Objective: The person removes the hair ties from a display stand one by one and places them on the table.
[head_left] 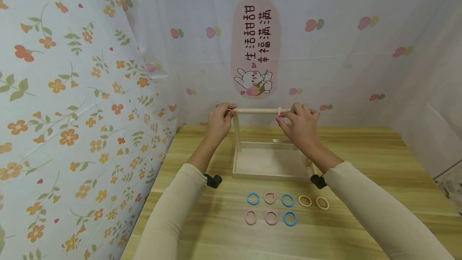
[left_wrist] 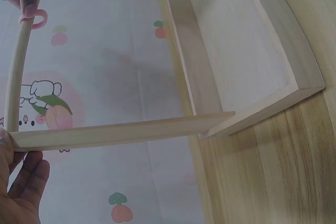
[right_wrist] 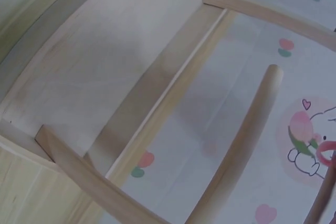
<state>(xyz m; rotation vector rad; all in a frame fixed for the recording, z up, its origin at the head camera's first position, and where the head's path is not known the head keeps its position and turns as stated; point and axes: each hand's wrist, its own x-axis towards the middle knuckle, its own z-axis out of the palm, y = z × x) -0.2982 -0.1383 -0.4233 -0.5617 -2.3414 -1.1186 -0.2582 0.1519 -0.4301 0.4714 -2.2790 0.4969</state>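
Note:
A wooden stand has a shallow tray base (head_left: 270,177), upright posts and a round top rod (head_left: 257,110). My left hand (head_left: 219,120) grips the stand's top left corner, where the post (left_wrist: 115,134) meets the rod; its thumb and fingers lie on either side of the post end in the left wrist view. A pink ring (head_left: 279,112) encircles the rod toward its right part. My right hand (head_left: 302,123) pinches this ring at the rod, fingertips over the wood. In the right wrist view the ring (right_wrist: 321,153) shows only at the right edge, with the right hand mostly outside.
A second, lower rod (right_wrist: 236,145) runs behind the top one. In front of the tray lie two rows of loose rings: three blue (head_left: 284,218), three pink (head_left: 266,217) and two beige (head_left: 305,206). A patterned cloth (head_left: 202,63) hangs behind the wooden table (head_left: 202,220).

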